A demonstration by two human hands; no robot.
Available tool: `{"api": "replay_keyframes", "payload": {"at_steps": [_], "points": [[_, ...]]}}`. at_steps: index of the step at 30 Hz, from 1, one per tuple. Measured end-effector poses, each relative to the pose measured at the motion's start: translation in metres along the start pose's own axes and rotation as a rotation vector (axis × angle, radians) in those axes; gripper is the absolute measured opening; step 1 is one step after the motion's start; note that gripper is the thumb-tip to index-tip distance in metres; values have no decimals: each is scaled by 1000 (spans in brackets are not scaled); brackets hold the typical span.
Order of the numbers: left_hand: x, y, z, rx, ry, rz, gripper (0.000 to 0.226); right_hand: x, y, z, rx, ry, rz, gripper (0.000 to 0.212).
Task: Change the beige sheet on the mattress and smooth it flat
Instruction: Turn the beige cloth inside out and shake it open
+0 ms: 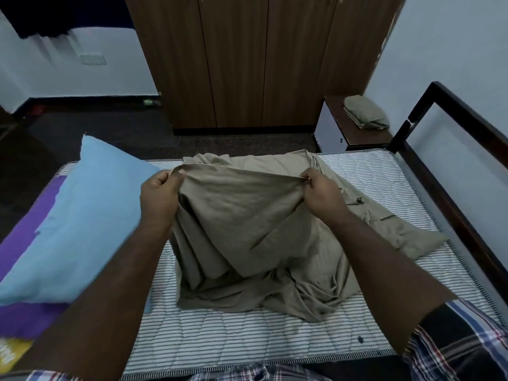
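Purple cloth (24, 237): at 9 o'clock, lying on the mattress's left end, partly under the pillow.
Blue pillow (82, 215): at 9 to 10 o'clock, resting on the purple cloth and the mattress, its right edge near the left hand.
Left hand (159, 193): just left of centre, fingers curled, pinching the raised top edge of the beige sheet at its left corner.
Beige sheet (247, 229): at centre, bunched in a loose heap on the bare mattress; its upper edge is lifted and stretched between the two hands, the rest hanging and pooling in folds toward 6 o'clock, one flap spreading toward 3 o'clock.
Striped mattress (220, 339): uncovered, white with dark thin stripes, running across the view from 9 to 3 o'clock.
Wooden wardrobe (247, 59): at 12 o'clock, beyond the bed.
Right hand (321, 191): just right of centre, fingers curled, pinching the same raised edge at its right end.
Folded beige cloth (365, 112): at 2 o'clock, on a small side table (357, 136) beyond the bed.
Bed frame (453, 166): dark rail at 3 o'clock, along the mattress's right end.
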State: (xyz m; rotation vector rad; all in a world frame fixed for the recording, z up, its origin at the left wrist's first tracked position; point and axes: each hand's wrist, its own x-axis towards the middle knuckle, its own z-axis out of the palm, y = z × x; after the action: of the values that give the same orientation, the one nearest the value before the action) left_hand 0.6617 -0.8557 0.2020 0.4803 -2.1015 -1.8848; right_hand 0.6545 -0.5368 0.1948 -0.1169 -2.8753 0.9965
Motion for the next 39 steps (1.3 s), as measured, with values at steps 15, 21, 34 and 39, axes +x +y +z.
{"api": "replay_keyframes", "payload": {"at_steps": [15,21,34,39], "points": [[-33,14,74,393,-618,277,22,2,-48,-10,107,-264,-303,31],[-32,14,64,164,-460,187,33,-6,17,0,-372,-139,-79,13],[9,-20,18,248,-130,-102,40,19,28,-45,292,51,80,17],[10,-24,16,269,-146,-158,34,27,9,-53,280,172,-6,39]]}}
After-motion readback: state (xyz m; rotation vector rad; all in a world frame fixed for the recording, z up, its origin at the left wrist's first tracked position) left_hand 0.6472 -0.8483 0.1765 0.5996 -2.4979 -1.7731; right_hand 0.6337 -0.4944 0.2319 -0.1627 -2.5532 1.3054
